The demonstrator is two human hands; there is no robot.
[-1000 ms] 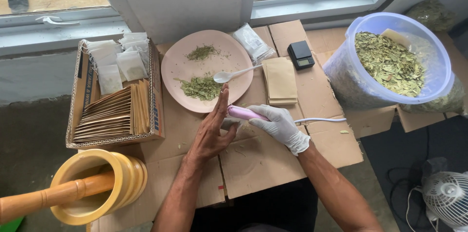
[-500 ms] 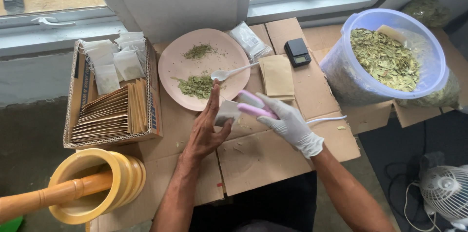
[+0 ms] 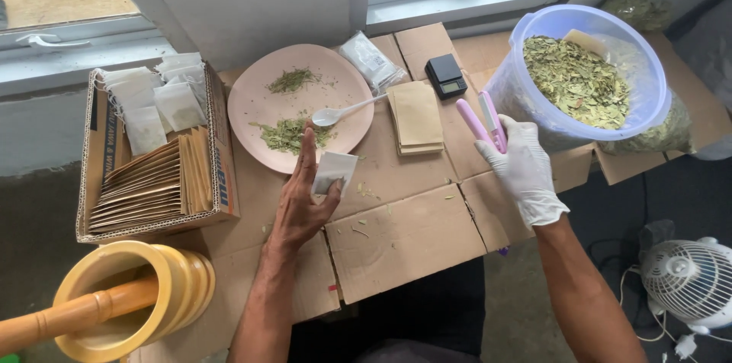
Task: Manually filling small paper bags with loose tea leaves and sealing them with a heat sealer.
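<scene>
My bare left hand (image 3: pixel 299 197) pinches a small white tea bag (image 3: pixel 333 171) between thumb and fingers, just below the pink plate (image 3: pixel 259 100). The plate carries two little heaps of dried green herb (image 3: pixel 288 133) and a white spoon (image 3: pixel 339 113). My right hand (image 3: pixel 524 168), in a white glove, grips a pink handheld sealer (image 3: pixel 483 120) whose two arms stand apart, lifted to the right near the leaf tub. The sealer is away from the tea bag.
A cardboard box (image 3: pixel 217 157) at left holds brown envelopes and white sachets. Brown envelopes (image 3: pixel 415 117), a black pocket scale (image 3: pixel 445 75) and a clear packet (image 3: pixel 371 60) lie behind. A plastic tub (image 3: pixel 633 115) of dried leaves stands right. Yellow mortar with pestle (image 3: pixel 126 302) front left; white fan (image 3: pixel 690 281) right.
My right hand has drawn the pink sealer off the tea bag and moved it right and up. My left hand keeps the tea bag, now free of the sealer.
</scene>
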